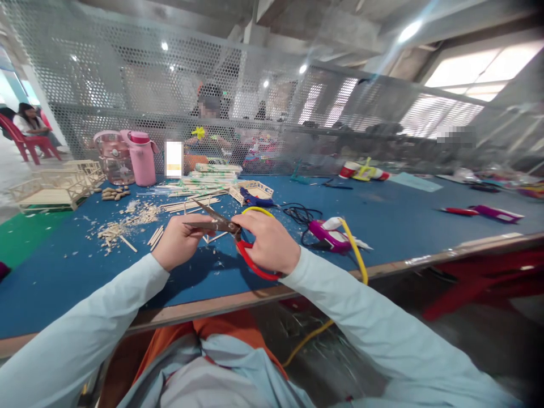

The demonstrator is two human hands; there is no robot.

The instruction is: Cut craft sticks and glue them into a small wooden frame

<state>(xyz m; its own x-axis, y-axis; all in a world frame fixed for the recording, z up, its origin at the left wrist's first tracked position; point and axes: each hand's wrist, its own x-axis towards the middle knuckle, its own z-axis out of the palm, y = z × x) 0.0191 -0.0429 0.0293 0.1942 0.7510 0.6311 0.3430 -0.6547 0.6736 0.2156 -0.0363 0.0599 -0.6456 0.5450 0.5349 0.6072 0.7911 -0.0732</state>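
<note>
My right hand [270, 241] is closed around the handles of a pair of scissors [232, 226], one red loop and one yellow. The dark blades stand apart and point left, reaching over the fingertips of my left hand [181, 241]. My left fingers are pinched together beside the blades. A tiny pale bit shows at their tips, too small to name. Below and behind the hands, thin wooden sticks [156, 237] lie on the blue tabletop [191, 286]. A blue glue gun [257, 199] rests just beyond my right hand.
Wood scraps [113, 235] are scattered at left, near small wooden stick models [51, 190] and a pink flask [143, 158]. Bundled sticks [212, 175] lie at the back. Right of my hands are a purple power strip [329, 235] and a yellow cable [355, 249]. A perforated metal screen [140, 96] stands behind.
</note>
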